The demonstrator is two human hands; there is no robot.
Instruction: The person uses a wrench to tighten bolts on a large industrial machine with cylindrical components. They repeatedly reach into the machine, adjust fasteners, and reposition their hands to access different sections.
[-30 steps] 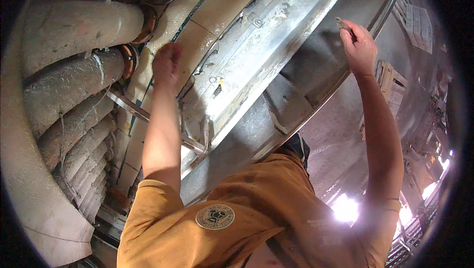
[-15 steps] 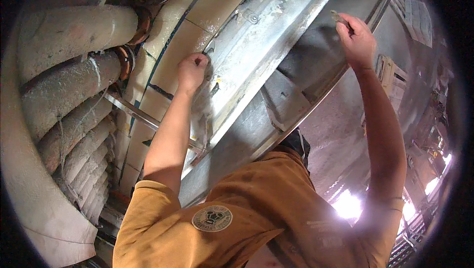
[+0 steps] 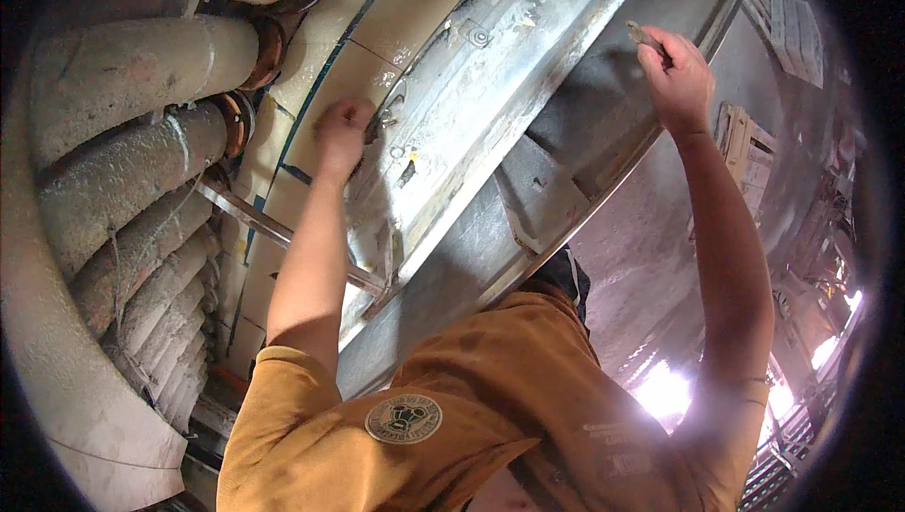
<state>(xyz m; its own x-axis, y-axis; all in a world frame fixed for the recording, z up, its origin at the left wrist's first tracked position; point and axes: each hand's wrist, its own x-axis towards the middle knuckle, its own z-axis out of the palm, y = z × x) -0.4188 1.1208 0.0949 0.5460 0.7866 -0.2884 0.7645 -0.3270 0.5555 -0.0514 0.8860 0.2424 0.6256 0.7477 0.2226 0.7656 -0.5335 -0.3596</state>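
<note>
Steel, grey and dusty, fills the middle of the view: a broad curved metal panel point(image 3: 490, 125) runs from the lower left up to the far right, with a raised rib and a rounded outer rim point(image 3: 726, 12) along its right edge. Left of it lie a stack of thick, lagged pipes point(image 3: 123, 163) with rusty flanges point(image 3: 240, 121), and between pipes and panel a cream-coloured band of plates point(image 3: 311, 97). A thin bar point(image 3: 273, 229) crosses low on the left. Nearest the camera is an ochre work shirt point(image 3: 452, 418) with a round badge; both bare forearms reach up from it.

The left hand point(image 3: 341, 133) is closed into a loose fist against the panel's left edge, beside a small bolted bracket point(image 3: 391, 116); whether it grips anything there I cannot tell. The right hand point(image 3: 674, 74) is clenched round a small slim tool point(image 3: 644, 36), whose tip pokes out at the upper left of the fist, near the rim at the far right.

The tool looks like rigid metal, light enough for one hand, probably a little slick with dust. It is best taken round its shank, well back from the tip, as the fist has it. The panel itself looks heavy, stiff and fixed, with hard edges that call for care.
</note>
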